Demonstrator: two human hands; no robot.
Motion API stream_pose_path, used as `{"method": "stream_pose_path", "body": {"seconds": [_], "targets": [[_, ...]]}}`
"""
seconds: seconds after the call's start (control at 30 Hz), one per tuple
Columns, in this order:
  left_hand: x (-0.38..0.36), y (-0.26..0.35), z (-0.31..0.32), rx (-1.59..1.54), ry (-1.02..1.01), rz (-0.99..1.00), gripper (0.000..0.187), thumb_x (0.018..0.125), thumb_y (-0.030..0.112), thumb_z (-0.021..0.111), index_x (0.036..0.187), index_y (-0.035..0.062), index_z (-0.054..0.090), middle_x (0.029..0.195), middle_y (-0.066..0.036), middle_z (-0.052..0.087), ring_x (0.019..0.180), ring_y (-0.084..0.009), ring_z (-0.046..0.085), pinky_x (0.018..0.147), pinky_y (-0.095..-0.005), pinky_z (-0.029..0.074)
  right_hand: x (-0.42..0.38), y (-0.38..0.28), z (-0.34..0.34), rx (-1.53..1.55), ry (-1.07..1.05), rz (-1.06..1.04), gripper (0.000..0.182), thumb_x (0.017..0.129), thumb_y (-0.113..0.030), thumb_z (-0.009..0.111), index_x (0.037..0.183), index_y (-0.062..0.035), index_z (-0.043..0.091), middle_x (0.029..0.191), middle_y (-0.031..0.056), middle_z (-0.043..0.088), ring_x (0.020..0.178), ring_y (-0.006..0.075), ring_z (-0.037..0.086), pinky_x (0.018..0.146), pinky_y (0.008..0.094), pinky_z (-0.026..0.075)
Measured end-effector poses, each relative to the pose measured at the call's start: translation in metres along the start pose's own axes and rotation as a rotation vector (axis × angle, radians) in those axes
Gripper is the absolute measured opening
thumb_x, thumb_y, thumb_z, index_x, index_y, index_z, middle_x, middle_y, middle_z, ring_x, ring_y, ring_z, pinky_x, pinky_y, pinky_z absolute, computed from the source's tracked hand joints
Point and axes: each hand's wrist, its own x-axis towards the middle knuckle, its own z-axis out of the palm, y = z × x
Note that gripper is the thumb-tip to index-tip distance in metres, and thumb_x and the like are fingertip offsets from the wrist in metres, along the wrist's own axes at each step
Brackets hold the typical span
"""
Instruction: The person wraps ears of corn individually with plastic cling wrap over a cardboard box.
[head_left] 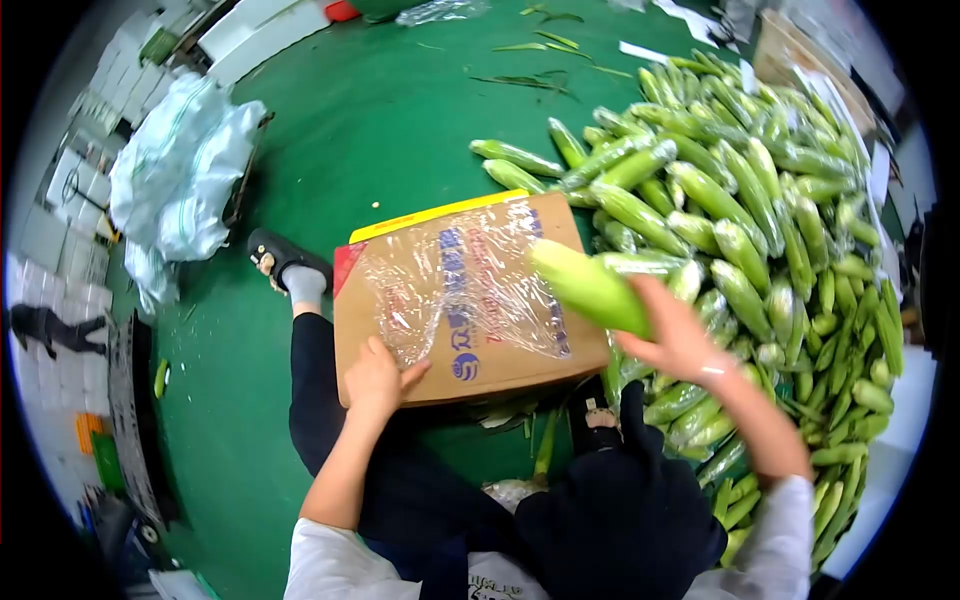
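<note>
A cardboard box [400, 290] with blue and red print lies in front of my legs, a sheet of clear plastic film [500, 290] on its top. My left hand [378, 380] is at the box's near left edge, fingers apart, touching the film and cardboard. In my right hand [672, 335] is a green ear of corn [590, 285], held over the right side of the box, its pale tip pointing left. The corn is slightly blurred. Beyond that hand lies a large pile of corn [740, 200], many ears wrapped in clear film.
Light blue sacks [185, 160] stand on a cart at the upper left. Loose green leaves [530, 80] lie on the green floor [350, 110]. White boxes line the left wall. A yellow strip [440, 215] runs along the box's far edge.
</note>
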Motion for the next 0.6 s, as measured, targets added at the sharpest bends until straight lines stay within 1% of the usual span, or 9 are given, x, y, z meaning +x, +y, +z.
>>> {"method": "stream_pose_path", "body": {"seconds": [0.1,0.17,0.3,0.33,0.37,0.43,0.47,0.53,0.6], "targets": [[-0.005,-0.009,0.012,0.041,-0.002,-0.022,0.048,0.087,0.048,0.061,0.086,-0.0007,0.056,0.072,-0.021,0.065,0.060,-0.0400,0.064,0.057,-0.0480,0.052,0.100,-0.042,0.110,-0.019,0.044,-0.244,0.064,0.077,-0.024,0.072,0.132,-0.0084,0.044,0.108,0.0166,0.055,0.100,0.0353,0.055,0.086,0.0428,0.046],[-0.002,-0.025,0.020,-0.050,0.080,0.168,0.035,0.092,0.030,0.055,0.074,0.0006,0.057,0.062,-0.020,0.062,0.057,-0.0347,0.064,0.057,-0.0470,0.051,0.120,-0.062,0.143,-0.107,0.067,-0.348,0.066,0.075,-0.023,0.074,0.133,-0.0109,0.045,0.104,0.0143,0.054,0.098,0.0331,0.055,0.083,0.0417,0.045],[-0.001,-0.043,-0.016,-1.830,-0.187,-0.176,0.033,0.095,0.016,0.049,0.066,-0.0004,0.054,0.064,-0.012,0.060,0.061,-0.0225,0.060,0.059,-0.0354,0.050,0.119,-0.062,0.152,-0.217,-0.058,-0.401,0.065,0.075,-0.024,0.075,0.133,-0.0124,0.049,0.104,0.0105,0.054,0.099,0.0304,0.055,0.084,0.0399,0.044],[0.001,-0.038,-0.028,-2.026,-0.100,-0.037,0.028,0.095,0.016,0.052,0.073,-0.0005,0.057,0.067,-0.008,0.059,0.065,-0.0221,0.060,0.061,-0.0322,0.049,0.115,-0.063,0.149,-0.147,-0.180,-0.440,0.065,0.075,-0.025,0.075,0.133,-0.0128,0.049,0.105,0.0098,0.054,0.100,0.0302,0.054,0.084,0.0396,0.044],[0.012,-0.026,-0.019,-2.031,-0.111,-0.040,0.028,0.095,0.016,0.052,0.073,-0.0005,0.057,0.067,-0.008,0.059,0.065,-0.0221,0.060,0.061,-0.0322,0.049,0.111,-0.065,0.148,-0.071,-0.302,-0.477,0.064,0.075,-0.026,0.075,0.133,-0.0131,0.049,0.106,0.0091,0.054,0.100,0.0301,0.054,0.085,0.0393,0.043],[0.040,0.004,0.010,-1.562,0.244,0.118,0.020,0.094,0.015,0.054,0.087,-0.0034,0.058,0.073,-0.011,0.057,0.073,-0.0260,0.058,0.068,-0.0334,0.047,0.121,-0.070,0.144,-0.149,-0.304,-0.493,0.062,0.076,-0.027,0.074,0.132,-0.0129,0.052,0.108,0.0085,0.054,0.101,0.0299,0.053,0.086,0.0393,0.043],[0.046,0.010,0.013,-1.568,0.237,0.132,0.020,0.094,0.015,0.054,0.087,-0.0034,0.058,0.073,-0.011,0.057,0.073,-0.0260,0.058,0.068,-0.0334,0.047,0.124,-0.071,0.138,-0.176,-0.250,-0.486,0.062,0.076,-0.028,0.075,0.131,-0.0116,0.052,0.109,0.0093,0.054,0.102,0.0296,0.053,0.087,0.0390,0.042],[0.060,0.013,0.013,-0.838,0.427,0.493,0.035,0.089,0.029,0.065,0.098,-0.0034,0.055,0.090,-0.016,0.056,0.084,-0.0327,0.055,0.077,-0.0385,0.046,0.117,-0.080,0.128,-0.305,0.001,-0.455,0.053,0.076,-0.029,0.074,0.121,-0.0078,0.058,0.110,0.0114,0.054,0.104,0.0296,0.050,0.087,0.0381,0.041],[0.058,0.010,-0.003,-0.643,0.399,0.545,0.045,0.080,0.034,0.071,0.100,-0.0025,0.054,0.096,-0.018,0.055,0.090,-0.0350,0.053,0.082,-0.0417,0.044,0.078,-0.087,0.120,-0.257,0.006,-0.311,0.045,0.077,-0.026,0.073,0.115,-0.0076,0.059,0.109,0.0119,0.053,0.104,0.0302,0.049,0.087,0.0382,0.040]]}}
